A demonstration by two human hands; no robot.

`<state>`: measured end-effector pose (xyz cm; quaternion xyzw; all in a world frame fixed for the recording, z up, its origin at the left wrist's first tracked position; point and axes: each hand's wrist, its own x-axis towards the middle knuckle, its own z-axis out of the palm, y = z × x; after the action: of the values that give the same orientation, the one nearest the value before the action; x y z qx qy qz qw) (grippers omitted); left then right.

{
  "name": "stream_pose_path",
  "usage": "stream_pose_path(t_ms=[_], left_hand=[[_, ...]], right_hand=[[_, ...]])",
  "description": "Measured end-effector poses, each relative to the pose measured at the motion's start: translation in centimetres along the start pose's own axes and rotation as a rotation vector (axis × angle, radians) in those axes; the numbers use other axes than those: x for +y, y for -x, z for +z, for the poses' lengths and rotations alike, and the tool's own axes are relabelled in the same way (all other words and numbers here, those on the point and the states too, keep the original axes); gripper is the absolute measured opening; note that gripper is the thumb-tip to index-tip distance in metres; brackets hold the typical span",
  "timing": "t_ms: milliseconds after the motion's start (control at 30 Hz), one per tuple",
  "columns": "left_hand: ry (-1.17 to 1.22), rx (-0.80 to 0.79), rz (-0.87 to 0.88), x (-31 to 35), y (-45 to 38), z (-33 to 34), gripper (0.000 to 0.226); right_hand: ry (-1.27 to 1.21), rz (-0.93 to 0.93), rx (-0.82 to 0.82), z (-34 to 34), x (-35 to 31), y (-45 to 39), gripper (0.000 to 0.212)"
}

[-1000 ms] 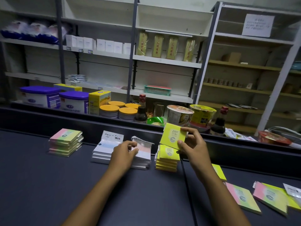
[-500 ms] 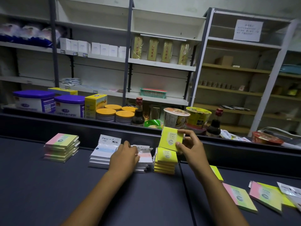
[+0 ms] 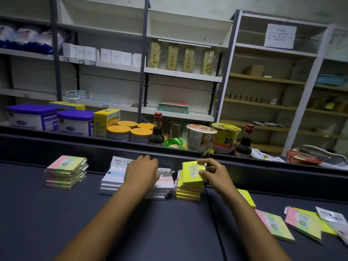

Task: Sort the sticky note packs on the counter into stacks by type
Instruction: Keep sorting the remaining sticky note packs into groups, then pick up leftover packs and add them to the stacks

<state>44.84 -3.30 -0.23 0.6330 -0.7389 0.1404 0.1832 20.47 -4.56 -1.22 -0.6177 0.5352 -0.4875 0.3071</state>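
My right hand [image 3: 215, 173] pinches a yellow sticky note pack [image 3: 193, 172] and holds it on top of the yellow stack [image 3: 188, 191] at the counter's middle. My left hand [image 3: 141, 173] rests palm down on the stack of white-wrapped pastel packs [image 3: 113, 180] beside it. A stack of pink-and-green packs [image 3: 66, 172] stands at the left. Loose packs lie at the right: one yellow [image 3: 246, 197], two pink-and-green [image 3: 275, 225] [image 3: 303, 223], and a white-wrapped one [image 3: 331, 216].
The dark counter [image 3: 56, 223] has a raised back ledge [image 3: 75, 146]. Behind the ledge stand tins [image 3: 32, 117], a yellow box [image 3: 106, 121], sauce bottles [image 3: 157, 130] and noodle cups [image 3: 200, 136]. Shelving fills the back wall.
My right hand has lowered the yellow pack from above the yellow stack down onto its top. My left hand has stayed on the white-wrapped stack.
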Motion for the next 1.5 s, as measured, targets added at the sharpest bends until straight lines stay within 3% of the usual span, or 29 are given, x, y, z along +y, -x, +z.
stream_pose_path(t_ms=[333,600,1033,1500], left_hand=[[0.082,0.072,0.008,0.8,0.4,-0.8,0.025],[0.159,0.107,0.040,3.3,0.7,-0.8,0.024],[0.279,0.120,0.168,18.5,1.5,-2.8,0.022],[0.335,0.013,0.153,36.5,6.2,-1.6,0.027]], right_hand=[[0.582,-0.075,-0.046,0.4,2.4,-1.0,0.023],[0.523,-0.162,-0.080,-1.5,2.7,-0.3,0.030],[0.889,-0.170,-0.039,-19.0,3.3,4.7,0.047],[0.911,-0.122,-0.059,-35.4,8.5,11.8,0.050]])
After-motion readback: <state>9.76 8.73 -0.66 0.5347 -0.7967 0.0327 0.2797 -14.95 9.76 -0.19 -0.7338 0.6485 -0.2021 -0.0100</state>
